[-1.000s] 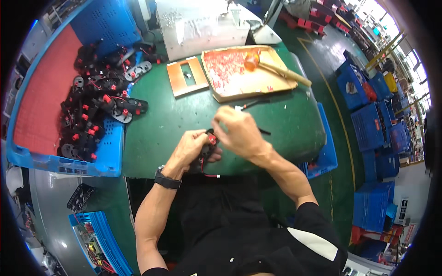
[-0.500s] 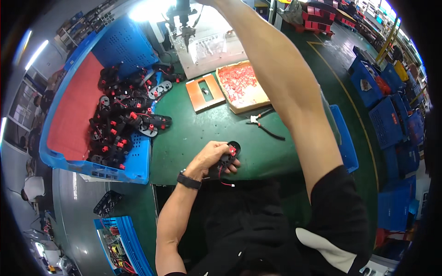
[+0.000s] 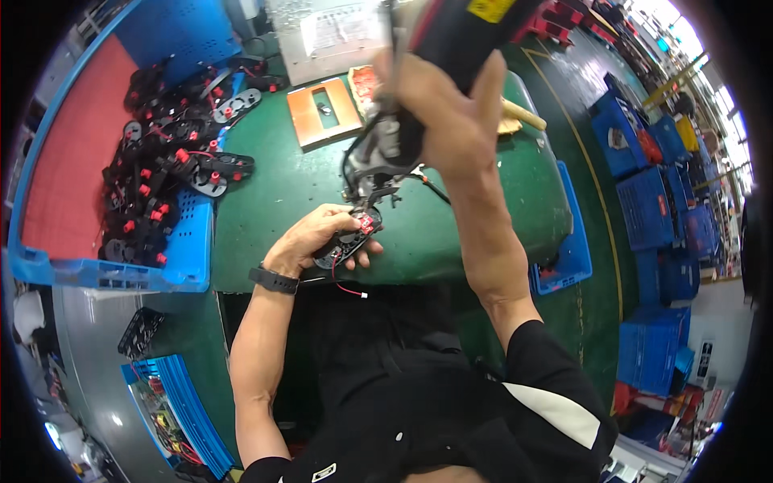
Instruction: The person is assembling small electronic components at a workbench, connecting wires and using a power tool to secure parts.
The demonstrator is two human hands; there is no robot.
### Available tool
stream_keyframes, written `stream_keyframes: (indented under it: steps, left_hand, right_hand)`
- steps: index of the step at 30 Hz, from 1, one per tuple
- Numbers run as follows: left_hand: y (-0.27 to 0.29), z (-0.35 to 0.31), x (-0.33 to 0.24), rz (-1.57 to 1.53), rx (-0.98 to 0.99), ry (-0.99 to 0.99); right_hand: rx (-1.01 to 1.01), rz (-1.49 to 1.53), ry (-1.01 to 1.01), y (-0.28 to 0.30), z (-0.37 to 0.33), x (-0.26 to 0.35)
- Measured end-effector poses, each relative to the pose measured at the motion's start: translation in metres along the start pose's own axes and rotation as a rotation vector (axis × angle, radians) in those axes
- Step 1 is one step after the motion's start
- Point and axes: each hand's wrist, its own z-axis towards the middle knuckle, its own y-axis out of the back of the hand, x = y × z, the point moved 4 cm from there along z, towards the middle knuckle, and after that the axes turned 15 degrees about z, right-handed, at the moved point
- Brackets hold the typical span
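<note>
My left hand [image 3: 307,241] is closed around a black oval plastic housing [image 3: 328,256] at the near edge of the green table. A small red piece [image 3: 368,223] sits at the housing's far end, and a thin red wire [image 3: 346,287] with a white connector hangs from it. Gripped in my right hand [image 3: 460,133] is a black power screwdriver [image 3: 467,36] with a yellow label, slightly blurred. Its metal nose [image 3: 374,173] points down at the red piece; whether the tip touches it I cannot tell.
At the left, a blue crate [image 3: 153,279] holds many black housings with red pieces. An orange frame [image 3: 302,125] lies behind my left hand, beside a partly hidden tray of red pieces [image 3: 365,83]. Pliers [image 3: 435,188] lie behind the screwdriver. A blue bin [image 3: 573,270] stands right.
My right hand, stretched up out of view before, has come down with the screwdriver to the housing. My left hand still holds the housing. The whole view has shifted.
</note>
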Motion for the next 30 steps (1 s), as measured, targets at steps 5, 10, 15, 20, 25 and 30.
stream_keyframes:
  steps: [5,10,15,20,25,30]
  left_hand:
    - [-0.007,0.001,-0.001,-0.016,-0.006,0.005]
    - [-0.010,0.001,-0.001,0.002,-0.015,0.016]
    - [-0.008,0.000,0.001,0.022,-0.006,0.019]
    - [-0.011,-0.003,-0.003,0.082,-0.040,0.000]
    - [-0.007,-0.003,0.006,0.125,-0.064,0.009]
    - [-0.013,-0.005,0.001,0.146,-0.070,0.004]
  right_hand:
    - [0.014,0.247,-0.056,-0.002,0.000,-0.014]
    - [0.011,0.264,-0.095,-0.003,-0.010,-0.013]
    - [0.047,0.186,-0.149,-0.003,-0.014,-0.017]
    - [0.058,0.203,-0.130,-0.007,-0.016,-0.019]
    - [0.090,0.155,-0.148,-0.011,-0.022,-0.022]
    - [0.092,0.189,-0.153,-0.008,-0.028,-0.021]
